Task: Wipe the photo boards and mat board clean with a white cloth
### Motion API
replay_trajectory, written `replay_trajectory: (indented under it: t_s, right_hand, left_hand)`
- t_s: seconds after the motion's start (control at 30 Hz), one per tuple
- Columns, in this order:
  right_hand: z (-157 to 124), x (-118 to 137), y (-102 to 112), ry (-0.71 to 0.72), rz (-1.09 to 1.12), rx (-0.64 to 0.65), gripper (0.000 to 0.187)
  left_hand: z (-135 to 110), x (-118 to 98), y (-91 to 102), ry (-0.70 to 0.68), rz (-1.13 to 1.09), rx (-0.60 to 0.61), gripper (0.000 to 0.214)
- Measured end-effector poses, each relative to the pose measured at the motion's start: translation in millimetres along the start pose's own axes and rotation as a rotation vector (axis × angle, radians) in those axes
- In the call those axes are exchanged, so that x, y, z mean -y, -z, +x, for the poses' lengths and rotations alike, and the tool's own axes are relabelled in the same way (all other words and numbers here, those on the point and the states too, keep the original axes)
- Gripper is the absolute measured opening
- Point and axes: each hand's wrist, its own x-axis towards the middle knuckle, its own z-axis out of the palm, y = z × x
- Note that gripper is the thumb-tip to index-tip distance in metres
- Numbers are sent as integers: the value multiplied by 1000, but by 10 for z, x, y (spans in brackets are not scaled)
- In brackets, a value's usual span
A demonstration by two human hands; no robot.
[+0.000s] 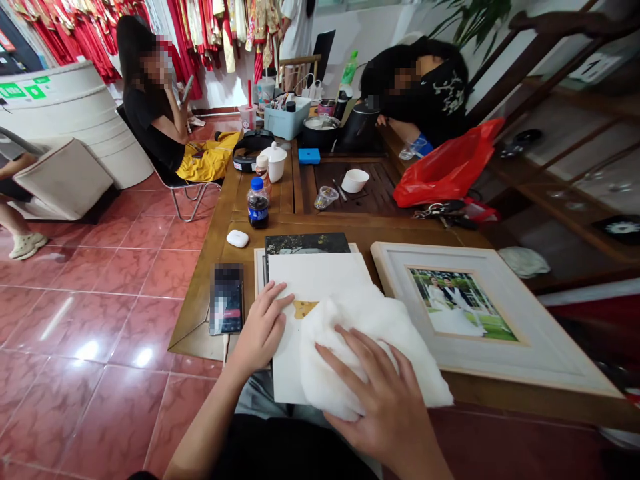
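My right hand [383, 393] lies flat, fingers spread, on a white cloth [365, 340] that covers the near part of a white board [310, 287]. My left hand [260, 330] rests with fingers stretched on the board's left edge and holds nothing. The board lies at the wooden table's [240, 213] near edge, on top of a dark-covered album [306, 243]. A small gold mark shows on the board between my hands.
A white framed wedding photo [470, 313] lies to the right, a phone [227, 298] to the left. Farther back are an earbud case [237, 238], a cola bottle [258, 203], a white bowl [355, 180] and a red bag [445, 170]. Two people sit at the far end.
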Motion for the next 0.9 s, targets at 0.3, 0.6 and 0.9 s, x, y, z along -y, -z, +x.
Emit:
replay_trajectory:
  t_s: [0.3, 0.6, 0.9]
  right_hand:
    - [190, 266, -77, 131, 30, 51, 58]
    - [-104, -252, 90, 17, -83, 39, 58]
    - [-76, -122, 37, -39, -47, -9, 60]
  left_hand:
    - [-18, 57, 15, -10, -43, 29, 42]
    - [-6, -26, 7, 10, -9, 11, 41]
    - [-5, -27, 4, 11, -15, 0, 41]
